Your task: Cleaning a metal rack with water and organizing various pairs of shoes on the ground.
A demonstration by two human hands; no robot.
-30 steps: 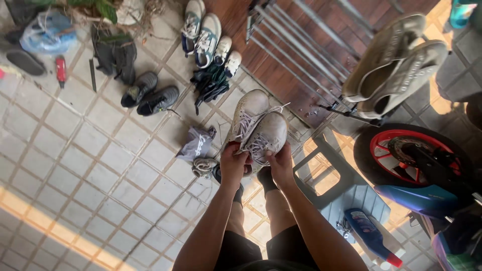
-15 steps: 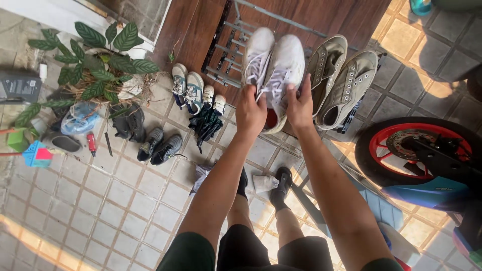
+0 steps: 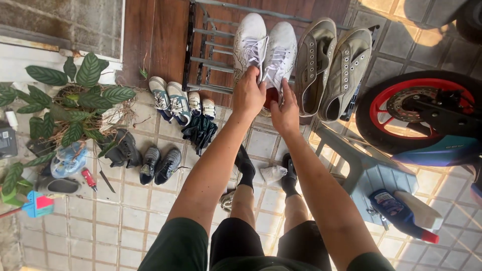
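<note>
We see the left hand (image 3: 247,95) and right hand (image 3: 284,114), each with its grip closed on the heel end of the white sneakers (image 3: 265,47), which lean toes-up against the metal rack (image 3: 208,47), just beside the grey sneakers (image 3: 331,68).

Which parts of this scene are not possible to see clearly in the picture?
Head view only:
- Heels of the white sneakers: covered by the left hand and right hand.
- Metal rack: its top is cut by the frame edge, its right part hidden behind the beige sneakers.
- Motorcycle wheel: cut off by the right edge.
- Label of the blue bottle: too small to read.
- Person's feet: partly hidden behind the arms.
</note>
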